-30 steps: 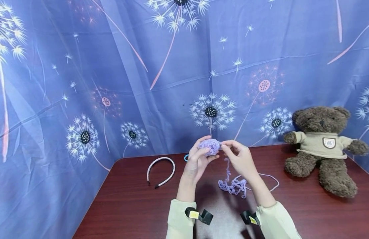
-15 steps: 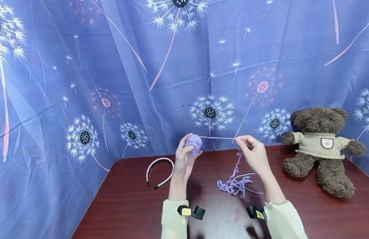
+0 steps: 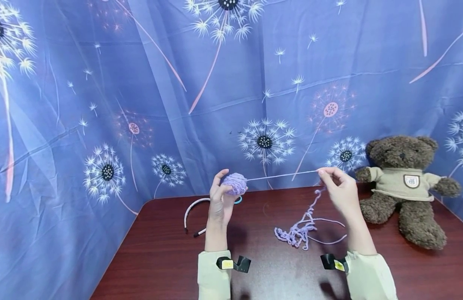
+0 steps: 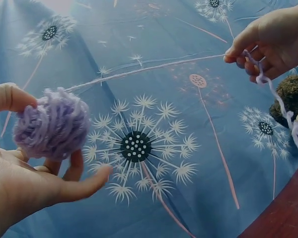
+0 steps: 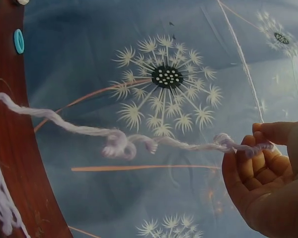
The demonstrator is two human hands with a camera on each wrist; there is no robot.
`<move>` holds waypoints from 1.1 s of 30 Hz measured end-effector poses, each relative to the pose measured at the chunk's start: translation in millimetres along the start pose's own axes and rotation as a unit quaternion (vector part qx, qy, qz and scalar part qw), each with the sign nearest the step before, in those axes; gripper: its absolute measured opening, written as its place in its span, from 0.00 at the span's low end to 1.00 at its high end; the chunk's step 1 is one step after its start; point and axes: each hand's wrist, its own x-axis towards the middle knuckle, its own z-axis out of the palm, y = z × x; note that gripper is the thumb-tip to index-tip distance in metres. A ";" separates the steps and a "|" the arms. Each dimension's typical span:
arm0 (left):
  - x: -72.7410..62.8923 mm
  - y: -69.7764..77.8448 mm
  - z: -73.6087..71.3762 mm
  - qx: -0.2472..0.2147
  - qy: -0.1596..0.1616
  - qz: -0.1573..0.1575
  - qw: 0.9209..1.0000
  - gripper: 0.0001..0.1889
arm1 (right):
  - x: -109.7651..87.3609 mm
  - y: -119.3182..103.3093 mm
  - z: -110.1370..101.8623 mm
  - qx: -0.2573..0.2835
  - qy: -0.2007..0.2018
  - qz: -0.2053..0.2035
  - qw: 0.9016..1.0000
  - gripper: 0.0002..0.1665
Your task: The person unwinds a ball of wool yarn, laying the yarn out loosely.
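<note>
My left hand [image 3: 221, 202] grips a small ball of lilac yarn [image 4: 53, 124] between thumb and fingers, raised above the table. From the ball a taut strand of yarn [image 4: 154, 66] runs across to my right hand [image 3: 341, 191], which pinches it between thumb and index finger. Below the right hand a kinked length of the same yarn [image 5: 84, 129] hangs down. It joins a loose tangled heap of yarn [image 3: 296, 235] lying on the table.
Behind the left forearm lies a white headband [image 3: 190, 210], partly hidden. A blue ring [image 5: 19, 41] rests near the table's back edge. At the right sits a brown teddy bear [image 3: 401, 183]. A blue dandelion-print curtain [image 3: 216, 137] hangs behind the dark red table [image 3: 152, 250].
My hands have moved apart, the right one to the right and the left one to the left. A strand now stretches between them, and the hanging yarn has shifted right.
</note>
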 end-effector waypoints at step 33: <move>-1.8 8.3 -5.0 0.091 -0.060 -0.062 0.992 0.21 | 13.6 20.7 -36.6 0.106 0.112 0.096 0.983 0.15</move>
